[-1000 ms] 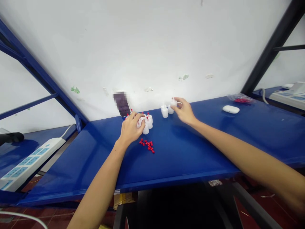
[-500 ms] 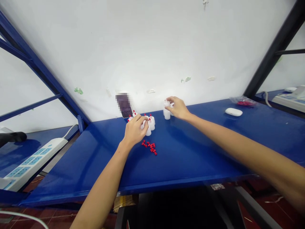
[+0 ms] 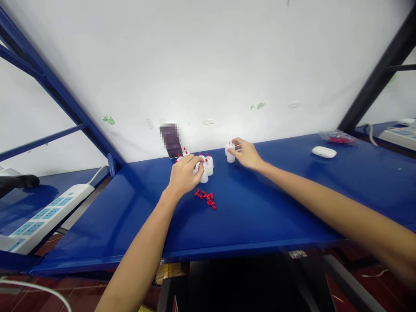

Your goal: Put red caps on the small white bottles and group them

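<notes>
On the blue table (image 3: 260, 216) stands a cluster of small white bottles with red tips (image 3: 206, 165). My left hand (image 3: 183, 175) is curled over that cluster, fingers closed on one bottle. Further right stand a few uncapped white bottles (image 3: 230, 152). My right hand (image 3: 246, 152) reaches to them, its fingers closed round one of them. A loose heap of small red caps (image 3: 205, 199) lies on the table just in front of the left hand.
A phone (image 3: 173, 145) leans against the white wall behind the bottles. A white earbud case (image 3: 323, 151) and a clear bag of red caps (image 3: 336, 137) lie at the right. A white power strip (image 3: 45, 216) sits on the lower left shelf.
My right hand drew slightly left and lower onto the uncapped bottles. My left hand stayed on the capped cluster. The view shifted a little.
</notes>
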A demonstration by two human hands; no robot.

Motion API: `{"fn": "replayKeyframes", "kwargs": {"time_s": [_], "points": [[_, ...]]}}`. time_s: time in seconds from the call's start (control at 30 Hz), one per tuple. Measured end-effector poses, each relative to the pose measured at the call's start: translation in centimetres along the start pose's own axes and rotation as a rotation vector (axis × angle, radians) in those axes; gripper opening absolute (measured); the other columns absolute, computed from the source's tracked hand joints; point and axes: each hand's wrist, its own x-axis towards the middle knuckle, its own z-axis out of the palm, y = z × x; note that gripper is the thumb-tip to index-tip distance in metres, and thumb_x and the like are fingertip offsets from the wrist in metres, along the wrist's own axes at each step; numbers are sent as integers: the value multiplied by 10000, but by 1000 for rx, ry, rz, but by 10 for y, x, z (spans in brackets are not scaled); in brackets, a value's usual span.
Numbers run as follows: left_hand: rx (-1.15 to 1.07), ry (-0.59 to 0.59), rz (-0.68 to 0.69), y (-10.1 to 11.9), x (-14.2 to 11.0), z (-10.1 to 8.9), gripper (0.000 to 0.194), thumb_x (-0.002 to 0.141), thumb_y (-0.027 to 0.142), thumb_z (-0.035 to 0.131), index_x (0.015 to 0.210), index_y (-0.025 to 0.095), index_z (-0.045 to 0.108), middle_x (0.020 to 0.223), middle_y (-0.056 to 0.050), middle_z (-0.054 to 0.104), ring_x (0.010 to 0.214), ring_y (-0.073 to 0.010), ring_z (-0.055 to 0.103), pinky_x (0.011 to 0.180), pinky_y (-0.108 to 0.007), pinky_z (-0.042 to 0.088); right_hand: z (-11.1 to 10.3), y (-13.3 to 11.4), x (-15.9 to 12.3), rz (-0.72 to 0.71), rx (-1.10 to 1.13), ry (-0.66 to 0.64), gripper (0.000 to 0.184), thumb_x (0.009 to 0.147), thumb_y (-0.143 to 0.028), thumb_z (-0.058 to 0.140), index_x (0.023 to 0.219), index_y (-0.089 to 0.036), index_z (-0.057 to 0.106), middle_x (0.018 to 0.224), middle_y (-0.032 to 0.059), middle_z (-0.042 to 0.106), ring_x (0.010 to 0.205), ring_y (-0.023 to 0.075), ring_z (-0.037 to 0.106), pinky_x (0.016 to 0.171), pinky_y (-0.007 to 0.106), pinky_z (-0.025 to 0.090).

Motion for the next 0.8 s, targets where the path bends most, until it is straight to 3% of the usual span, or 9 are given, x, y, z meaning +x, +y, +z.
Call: {"fn": "replayKeyframes", "kwargs": {"time_s": [0.1,0.27,0.4,0.53,0.63,0.8], "points": [[-51,-214,-15,-4,2,-15,197,847,234,512,885,190,700,668,-3,621,602,-137,534,604,-265,365,-3,-9,-9,-23,6,-25,274,773,-260,576,1032,-183,627,966,61,691,761,185,633,751,330,500],[-276,-576,-227,-20,2,-45,259,830,354,541,853,205,752,604,10,630,556,-132,532,549,-245,369,-4,-27,-33,-94,8,-132,216,758,-236,529,929,-177,645,919,55,689,744,194,596,740,329,457],[-490,-915,-409,-38,-6,-47,312,741,378,649,967,195,762,668,-10,700,581,-150,591,540,-237,424,-3,-34,-47,-51,-13,-149,207,779,-263,531,944,-199,639,835,23,678,703,193,576,721,328,428],[-568,-920,-411,-40,-9,-36,353,703,323,684,1029,208,755,801,-31,731,690,-162,627,597,-236,454,-4,-35,-53,-30,22,-129,231,768,-253,557,976,-206,646,857,22,688,684,184,575,709,320,424],[-575,-914,-364,-33,-8,-30,356,722,335,680,1043,201,754,782,-30,709,665,-147,597,587,-231,436,-4,-35,-56,-15,105,-136,223,769,-245,552,974,-205,631,867,21,677,708,186,588,707,316,427],[-545,-956,-330,-27,-7,-25,304,764,365,657,988,187,759,704,-13,658,617,-129,543,564,-223,405,8,-32,-56,118,596,-219,188,808,-328,515,942,-215,582,942,12,624,801,189,619,722,312,460]]}}
